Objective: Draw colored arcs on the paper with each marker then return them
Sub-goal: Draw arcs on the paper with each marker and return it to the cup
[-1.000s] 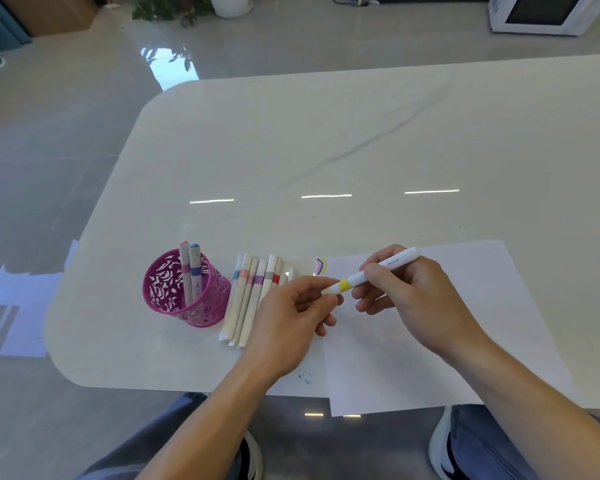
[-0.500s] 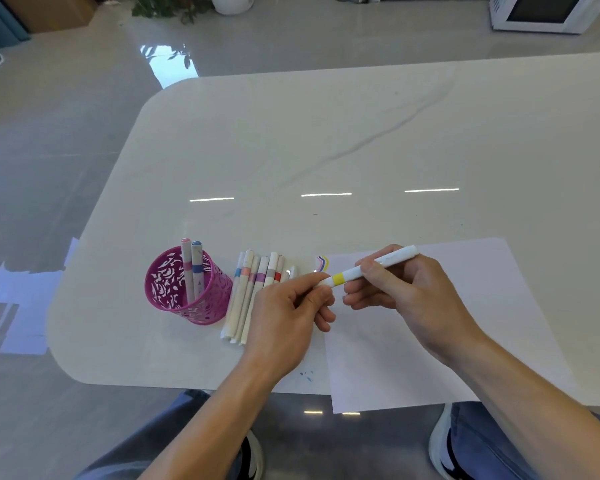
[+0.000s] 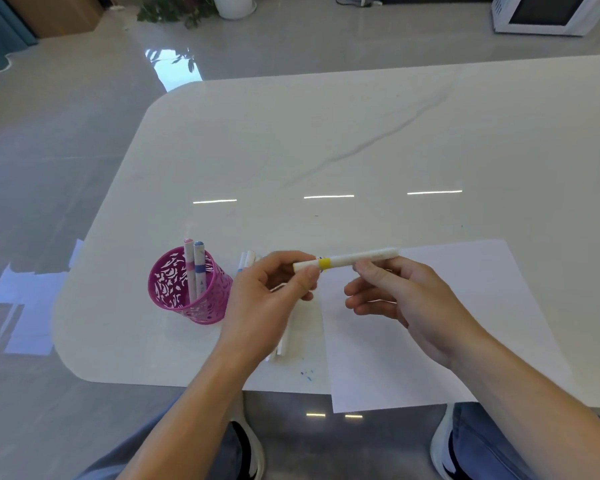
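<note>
- Wide white table (image 3: 326, 150) here, with rounded corners; its whole far half is open surface, streaked only by reflected lights and a faint grey vein.
- The near edge runs just in front of the person's knees, and the paper (image 3: 465, 306) lies on the right side with its near left corner hanging over that edge.
- Glossy floor (image 3: 49, 168) off to the left, and well back across the room are a potted plant (image 3: 234, 5) and a white appliance (image 3: 548, 12).
- On the left of the work area stands a pink mesh holder (image 3: 174, 292), upright, with two markers (image 3: 194, 268) poking out of it.
- Between holder and paper lies a row of markers (image 3: 248, 259) flat on the table; the left forearm and hand cover most of it, so only the ends show.
- A few blue ink specks (image 3: 307, 374) dot the table near the paper's left edge.
- The yellow-banded marker (image 3: 357, 258) is up off the table, almost level, bridging both hands above the paper's far left corner.
- The left hand (image 3: 267, 306) comes in from below, wrist bent, thumb and fingers pinching the marker's left end beside the yellow band.
- The right hand (image 3: 413, 299) holds the barrel at its fingertips, the lower fingers loosely curled beneath.
- Both forearms angle in over the near edge.
</note>
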### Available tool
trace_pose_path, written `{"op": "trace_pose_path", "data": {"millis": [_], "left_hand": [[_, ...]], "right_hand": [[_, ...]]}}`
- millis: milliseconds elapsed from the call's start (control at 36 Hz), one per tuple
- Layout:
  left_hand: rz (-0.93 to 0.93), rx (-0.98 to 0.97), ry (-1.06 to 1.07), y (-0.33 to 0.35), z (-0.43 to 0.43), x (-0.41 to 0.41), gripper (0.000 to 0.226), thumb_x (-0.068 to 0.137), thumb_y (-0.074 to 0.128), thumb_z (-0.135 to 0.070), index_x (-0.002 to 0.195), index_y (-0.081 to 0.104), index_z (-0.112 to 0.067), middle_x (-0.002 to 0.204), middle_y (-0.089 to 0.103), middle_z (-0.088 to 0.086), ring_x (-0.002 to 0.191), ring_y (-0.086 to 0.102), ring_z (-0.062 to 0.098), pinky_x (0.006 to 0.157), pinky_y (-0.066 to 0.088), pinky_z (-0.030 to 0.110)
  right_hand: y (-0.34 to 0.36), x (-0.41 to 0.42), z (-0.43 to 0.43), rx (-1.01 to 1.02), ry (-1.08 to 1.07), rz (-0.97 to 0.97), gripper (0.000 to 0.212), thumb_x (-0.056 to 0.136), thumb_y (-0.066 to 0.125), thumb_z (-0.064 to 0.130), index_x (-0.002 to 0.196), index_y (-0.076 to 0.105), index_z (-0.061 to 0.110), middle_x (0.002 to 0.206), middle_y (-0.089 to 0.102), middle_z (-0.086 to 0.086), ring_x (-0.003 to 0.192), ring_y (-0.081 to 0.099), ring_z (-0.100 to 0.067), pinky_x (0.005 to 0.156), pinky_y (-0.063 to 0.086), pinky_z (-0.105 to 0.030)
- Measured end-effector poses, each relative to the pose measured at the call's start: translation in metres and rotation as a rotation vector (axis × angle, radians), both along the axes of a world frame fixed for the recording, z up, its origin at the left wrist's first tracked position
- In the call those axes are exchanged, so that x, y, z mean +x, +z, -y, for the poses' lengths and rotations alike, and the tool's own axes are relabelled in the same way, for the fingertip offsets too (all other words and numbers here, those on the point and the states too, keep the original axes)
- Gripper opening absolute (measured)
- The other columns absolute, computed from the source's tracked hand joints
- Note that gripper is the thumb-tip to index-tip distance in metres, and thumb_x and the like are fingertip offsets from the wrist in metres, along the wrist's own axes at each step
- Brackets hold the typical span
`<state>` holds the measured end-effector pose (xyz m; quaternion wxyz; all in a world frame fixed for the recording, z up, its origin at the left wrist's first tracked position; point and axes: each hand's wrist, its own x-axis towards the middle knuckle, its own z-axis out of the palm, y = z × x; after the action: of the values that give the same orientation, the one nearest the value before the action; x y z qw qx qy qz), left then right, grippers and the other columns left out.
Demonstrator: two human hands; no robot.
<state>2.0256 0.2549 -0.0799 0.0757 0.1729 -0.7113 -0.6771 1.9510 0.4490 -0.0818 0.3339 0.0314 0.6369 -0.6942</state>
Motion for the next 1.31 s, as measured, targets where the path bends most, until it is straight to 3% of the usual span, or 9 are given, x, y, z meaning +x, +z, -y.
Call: {"op": "trace_pose_path", "data": {"millis": [83, 194, 278, 444, 611, 722, 861, 1056, 1306], "left_hand": [[-0.061, 0.026, 0.073, 0.005, 0.007, 0.005, 0.014, 0.087, 0.075, -0.026, 0.1, 0.075, -0.025, 0.094, 0.074, 0.004, 0.092, 0.072, 0.026, 0.083, 0.06, 0.037], [-0.207, 0.018, 0.22, 0.015, 0.016, 0.011, 0.012, 0.091, 0.071, -0.022, 0.102, 0.073, -0.019, 0.105, 0.074, 0.004, 0.102, 0.071, 0.023, 0.083, 0.058, 0.032], [-0.313, -0.145, 0.354, 0.024, 0.022, 0.017, 0.015, 0.095, 0.067, -0.022, 0.109, 0.069, -0.017, 0.109, 0.073, 0.001, 0.101, 0.071, 0.021, 0.083, 0.057, 0.026], [-0.415, -0.583, 0.456, 0.035, 0.037, 0.028, 0.02, 0.102, 0.059, -0.025, 0.12, 0.066, -0.023, 0.111, 0.066, -0.01, 0.1, 0.066, 0.026, 0.081, 0.057, 0.034], [-0.447, -0.679, 0.513, 0.04, 0.048, 0.029, 0.021, 0.102, 0.059, -0.019, 0.119, 0.069, -0.013, 0.113, 0.064, -0.005, 0.097, 0.066, 0.019, 0.08, 0.055, 0.027], [-0.394, -0.851, 0.494, 0.038, 0.055, 0.027, 0.024, 0.102, 0.059, -0.02, 0.125, 0.067, -0.017, 0.105, 0.064, -0.003, 0.092, 0.062, 0.001, 0.079, 0.051, 0.017], [-0.204, -0.87, 0.478, 0.029, 0.057, 0.026, 0.021, 0.099, 0.063, -0.025, 0.118, 0.059, -0.033, 0.097, 0.063, -0.01, 0.091, 0.062, 0.007, 0.075, 0.055, 0.024], [0.028, -0.904, 0.431, 0.018, 0.061, 0.026, 0.011, 0.096, 0.064, -0.021, 0.102, 0.063, -0.03, 0.099, 0.06, -0.013, 0.086, 0.06, 0.003, 0.071, 0.043, 0.008], [0.07, -0.913, 0.454, 0.014, 0.063, 0.024, 0.008, 0.097, 0.064, -0.025, 0.104, 0.063, -0.023, 0.095, 0.063, -0.01, 0.083, 0.057, -0.004, 0.075, 0.052, 0.025]], "right_hand": [[-0.002, 0.0, 0.001, 0.07, -0.016, -0.023, 0.025, 0.101, 0.068, 0.027, 0.114, 0.068, 0.006, 0.091, 0.079, -0.015, 0.079, 0.077, -0.025, 0.076, 0.066, -0.033], [-0.003, 0.0, 0.003, 0.107, -0.015, -0.055, 0.02, 0.102, 0.067, 0.023, 0.116, 0.067, 0.009, 0.086, 0.08, -0.009, 0.076, 0.076, -0.022, 0.075, 0.064, -0.034], [-0.003, 0.001, 0.006, 0.13, 0.008, -0.083, 0.017, 0.102, 0.066, 0.02, 0.116, 0.066, 0.01, 0.086, 0.08, -0.008, 0.075, 0.075, -0.021, 0.076, 0.064, -0.035], [-0.006, 0.003, 0.007, 0.208, 0.06, -0.173, 0.014, 0.102, 0.063, 0.017, 0.116, 0.065, 0.014, 0.087, 0.08, -0.007, 0.076, 0.076, -0.019, 0.077, 0.063, -0.035], [-0.007, 0.003, 0.007, 0.253, 0.081, -0.222, 0.012, 0.102, 0.061, 0.015, 0.114, 0.064, 0.016, 0.086, 0.08, -0.004, 0.075, 0.076, -0.018, 0.08, 0.062, -0.038], [-0.008, 0.002, 0.008, 0.281, 0.096, -0.245, 0.013, 0.101, 0.062, 0.014, 0.113, 0.064, 0.018, 0.085, 0.08, -0.002, 0.076, 0.076, -0.017, 0.08, 0.062, -0.037], [-0.008, 0.002, 0.007, 0.302, 0.114, -0.263, 0.013, 0.1, 0.062, 0.013, 0.112, 0.064, 0.019, 0.085, 0.08, 0.0, 0.075, 0.076, -0.016, 0.079, 0.061, -0.035], [-0.007, -0.001, 0.005, 0.331, 0.112, -0.305, 0.013, 0.1, 0.062, 0.015, 0.111, 0.063, 0.021, 0.085, 0.08, 0.003, 0.074, 0.076, -0.012, 0.075, 0.058, -0.029], [-0.01, 0.001, 0.006, 0.358, 0.148, -0.337, 0.012, 0.1, 0.061, 0.016, 0.11, 0.061, 0.024, 0.086, 0.079, 0.006, 0.075, 0.075, -0.01, 0.078, 0.057, -0.03]]}}
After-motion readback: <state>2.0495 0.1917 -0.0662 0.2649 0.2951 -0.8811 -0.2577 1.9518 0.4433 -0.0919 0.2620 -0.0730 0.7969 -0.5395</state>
